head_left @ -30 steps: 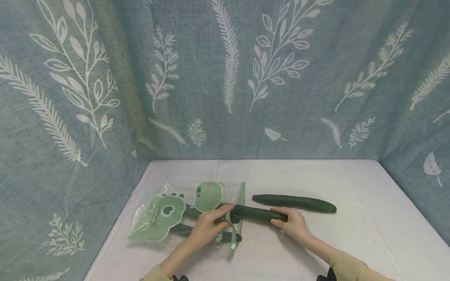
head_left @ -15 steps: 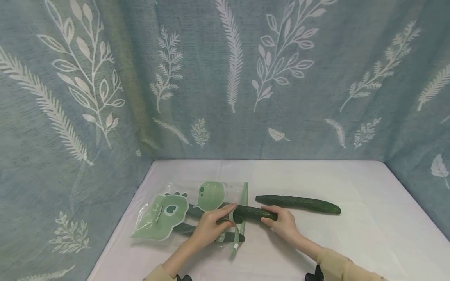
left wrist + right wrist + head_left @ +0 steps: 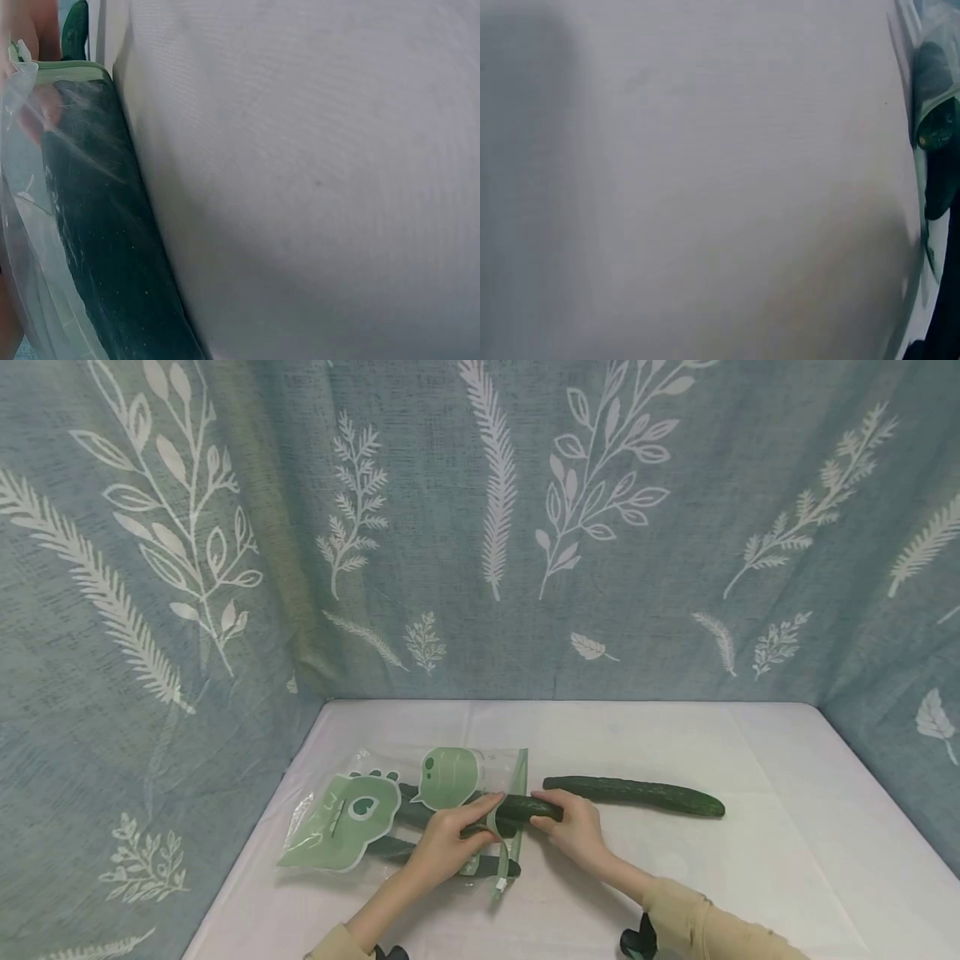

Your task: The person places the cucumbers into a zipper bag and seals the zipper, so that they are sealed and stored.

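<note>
A clear zip bag (image 3: 341, 827) with green cartoon prints lies on its side, mouth to the right. My left hand (image 3: 441, 845) grips the rim of its mouth, thumb and forefinger spread along the edge. The near end of a cucumber (image 3: 521, 807) sticks out of that mouth, and my right hand (image 3: 576, 828) holds this end between thumb and fingers. Its far part is inside the bag, partly behind the prints. More cucumbers lie inside, one along the near side (image 3: 495, 866); the left wrist view shows a cucumber (image 3: 112, 225) through the plastic.
Behind my right hand, another cucumber (image 3: 637, 795) lies loose on the white tablecloth (image 3: 750, 877). A green zip strip (image 3: 501, 868) hangs from the bag's mouth. A blue-green leaf-patterned curtain (image 3: 555, 527) stands at the back and sides.
My right hand has moved left, pushing the cucumber deeper into the bag, so less of it sticks out. The left hand keeps its hold on the rim.
</note>
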Available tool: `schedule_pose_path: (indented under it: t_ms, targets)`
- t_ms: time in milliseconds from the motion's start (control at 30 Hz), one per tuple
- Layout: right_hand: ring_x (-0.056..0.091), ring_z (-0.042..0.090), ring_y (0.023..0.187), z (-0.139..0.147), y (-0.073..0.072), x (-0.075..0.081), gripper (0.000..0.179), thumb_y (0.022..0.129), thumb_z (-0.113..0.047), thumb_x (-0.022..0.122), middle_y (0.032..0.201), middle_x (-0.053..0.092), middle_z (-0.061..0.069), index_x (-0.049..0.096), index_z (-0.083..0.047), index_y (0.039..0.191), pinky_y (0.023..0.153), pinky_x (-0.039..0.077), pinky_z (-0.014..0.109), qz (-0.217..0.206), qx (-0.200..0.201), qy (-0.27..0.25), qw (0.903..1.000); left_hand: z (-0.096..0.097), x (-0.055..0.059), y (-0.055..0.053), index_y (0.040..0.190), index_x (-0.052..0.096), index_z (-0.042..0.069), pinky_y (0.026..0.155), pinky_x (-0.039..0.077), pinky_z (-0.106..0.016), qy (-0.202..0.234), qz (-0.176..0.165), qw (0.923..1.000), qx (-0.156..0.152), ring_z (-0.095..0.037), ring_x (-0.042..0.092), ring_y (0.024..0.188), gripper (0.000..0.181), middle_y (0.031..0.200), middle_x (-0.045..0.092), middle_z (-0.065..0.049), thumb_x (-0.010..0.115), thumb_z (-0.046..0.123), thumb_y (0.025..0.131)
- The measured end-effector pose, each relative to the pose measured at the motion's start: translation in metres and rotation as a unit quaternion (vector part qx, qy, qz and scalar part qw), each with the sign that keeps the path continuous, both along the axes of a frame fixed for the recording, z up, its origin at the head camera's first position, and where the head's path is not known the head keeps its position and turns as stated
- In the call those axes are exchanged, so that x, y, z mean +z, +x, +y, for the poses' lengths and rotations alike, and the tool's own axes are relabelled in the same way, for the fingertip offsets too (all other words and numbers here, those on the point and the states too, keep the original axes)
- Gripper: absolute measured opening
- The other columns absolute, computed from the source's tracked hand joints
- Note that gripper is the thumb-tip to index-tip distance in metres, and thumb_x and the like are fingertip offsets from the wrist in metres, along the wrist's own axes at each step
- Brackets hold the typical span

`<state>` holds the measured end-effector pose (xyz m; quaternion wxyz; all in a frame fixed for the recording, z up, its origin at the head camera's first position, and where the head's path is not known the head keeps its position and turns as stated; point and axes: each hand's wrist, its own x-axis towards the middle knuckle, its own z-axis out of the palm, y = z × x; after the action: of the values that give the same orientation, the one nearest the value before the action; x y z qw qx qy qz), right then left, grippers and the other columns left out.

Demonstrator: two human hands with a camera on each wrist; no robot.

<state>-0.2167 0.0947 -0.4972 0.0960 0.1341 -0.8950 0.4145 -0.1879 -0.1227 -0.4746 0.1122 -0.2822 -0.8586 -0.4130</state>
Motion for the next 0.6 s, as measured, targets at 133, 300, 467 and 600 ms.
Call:
schedule_pose_path:
  t_ms: [133,300,467,600]
  targets:
    - [0.067,0.03,0.099,-0.011,-0.001,0.001,0.034,0.074,-0.013,0.078,0.105,0.072,0.011,0.07,-0.007,0.107,0.085,0.056,0.047,0.006,0.007,-0.006,0.9999,-0.001,0.0,0.0,0.13,0.058,0.011,0.097,0.054,-0.033,0.0,0.001,1.0,-0.002,-0.027,0.059,0.118,0.055,0.13,0.059,-0.014,0.074,0.015,0.077]
    - [0.067,0.029,0.1,-0.022,-0.003,-0.001,0.034,0.075,-0.013,0.077,0.105,0.072,0.011,0.07,-0.006,0.108,0.089,0.055,0.048,0.006,0.014,-0.02,0.9997,-0.001,0.001,-0.001,0.129,0.058,0.009,0.095,0.054,-0.034,0.002,0.019,0.9998,-0.009,-0.03,0.06,0.116,0.055,0.128,0.059,-0.017,0.074,0.016,0.077]
    - [0.067,0.03,0.102,-0.03,-0.005,-0.005,0.034,0.076,-0.014,0.077,0.106,0.072,0.012,0.07,-0.005,0.107,0.091,0.055,0.048,0.004,0.021,-0.022,0.9995,-0.001,0.002,-0.001,0.128,0.059,0.009,0.094,0.055,-0.035,0.008,0.031,0.9995,-0.006,-0.03,0.061,0.114,0.056,0.127,0.06,-0.018,0.075,0.016,0.075]
    - [0.067,0.029,0.101,-0.037,-0.005,-0.007,0.032,0.076,-0.014,0.076,0.105,0.072,0.013,0.07,-0.004,0.106,0.089,0.056,0.048,0.006,0.029,-0.022,0.9993,-0.001,0.002,-0.001,0.129,0.059,0.009,0.094,0.055,-0.034,0.014,0.023,0.9996,-0.007,-0.029,0.061,0.115,0.056,0.127,0.06,-0.017,0.075,0.016,0.076]
